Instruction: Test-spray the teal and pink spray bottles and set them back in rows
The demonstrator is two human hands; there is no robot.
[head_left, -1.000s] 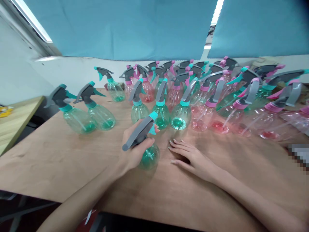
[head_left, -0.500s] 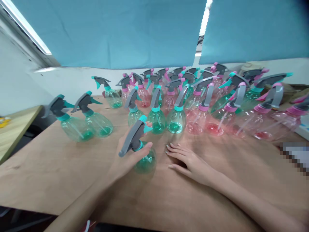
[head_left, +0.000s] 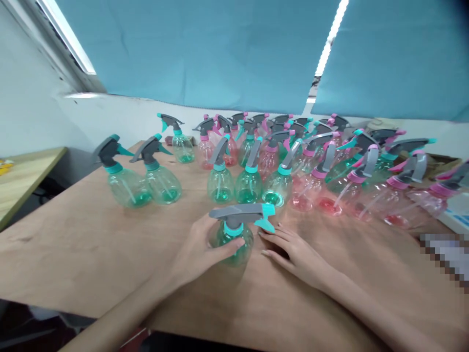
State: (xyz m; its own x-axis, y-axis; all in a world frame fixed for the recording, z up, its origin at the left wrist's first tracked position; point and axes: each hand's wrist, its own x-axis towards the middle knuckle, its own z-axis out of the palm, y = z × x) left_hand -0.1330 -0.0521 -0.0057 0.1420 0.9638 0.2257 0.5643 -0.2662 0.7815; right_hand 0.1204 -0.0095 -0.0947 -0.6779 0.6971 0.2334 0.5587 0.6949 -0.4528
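Observation:
My left hand is wrapped round the body of a clear green spray bottle, thumb across its front and the other fingers hidden behind. The bottle stands upright on the wooden table. Its grey head with a turquoise nozzle points right, over the fingertips of my right hand. That hand lies on the tabletop with its fingers stretched out, holding nothing. Just behind stand three more green spray bottles in a row.
Two green spray bottles stand to the left. Several pink spray bottles continue the row rightward, with more packed behind. At the right edge lies a pixelated object. A lower wooden table is at far left, a blue curtain behind.
The held spray bottle has turned so its nozzle points right instead of away from me. My right hand stays flat on the table. The whole view has shifted slightly.

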